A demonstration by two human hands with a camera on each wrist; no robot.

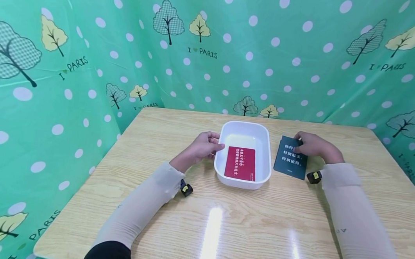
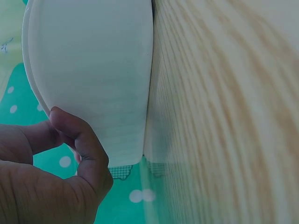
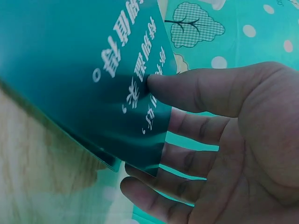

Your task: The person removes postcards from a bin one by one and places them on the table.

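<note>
Cards fanning in a light pinch

We see the right hand [image 1: 311, 144] clamped on the dark card [image 1: 290, 161], thumb on the print and fingers behind. It lies just right of the tub [image 1: 244, 131]; whether it touches the table [image 1: 171, 221] we cannot tell. The left hand [image 1: 204, 145] pinches the tub's left rim, while the red card [image 1: 240, 163] lies inside.

A second card [image 3: 106, 160] seems to peek out behind the dark one, out of line, so we think the pair could slide apart if the thumb eases. A low lift might catch the rim, and a pull from the left could drag the tub askew.

We read 特别温柔 and 特别值得 on the dark card, its top line part-covered; 值得期待的只有远方 sideways on the red; and "PARIS" on the curtain [image 1: 249, 69]
</note>
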